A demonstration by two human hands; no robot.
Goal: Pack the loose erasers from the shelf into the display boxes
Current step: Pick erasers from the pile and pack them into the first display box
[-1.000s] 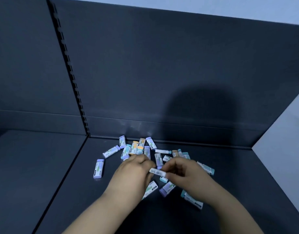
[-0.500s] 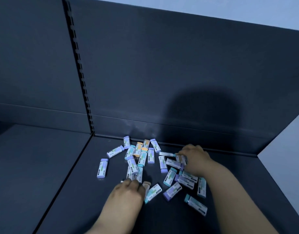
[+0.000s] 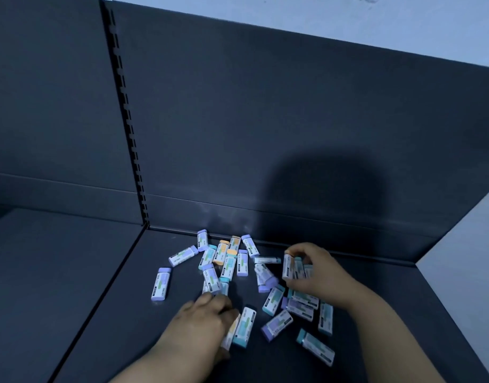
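We look down on a dark, matte metal shelf (image 3: 72, 286) with a smooth, flat floor and an upright back wall (image 3: 265, 120). A black slotted strip (image 3: 126, 117) runs down that wall.

Loose erasers (image 3: 229, 265) lie scattered flat at the foot of the back wall. Each is a small rounded block in a glossy white paper sleeve with a purple, teal or orange end showing. A lone purple eraser (image 3: 161, 283) lies apart from the rest, out from the wall below the strip.

The right hand (image 3: 318, 272) is close to the back wall. Its thumb and bent fingers pinch a few standing erasers (image 3: 291, 268), held upright side by side on their ends.

The left hand (image 3: 202, 324) is farther out from the wall, knuckles up and fingers curled downward. An orange-tipped eraser (image 3: 230, 334) pokes out from under its thumb side. We cannot tell whether the hand grips it or only covers it. A teal eraser (image 3: 244, 330) lies flat just beside it, touching that sleeve. More erasers lie flat between the two hands.
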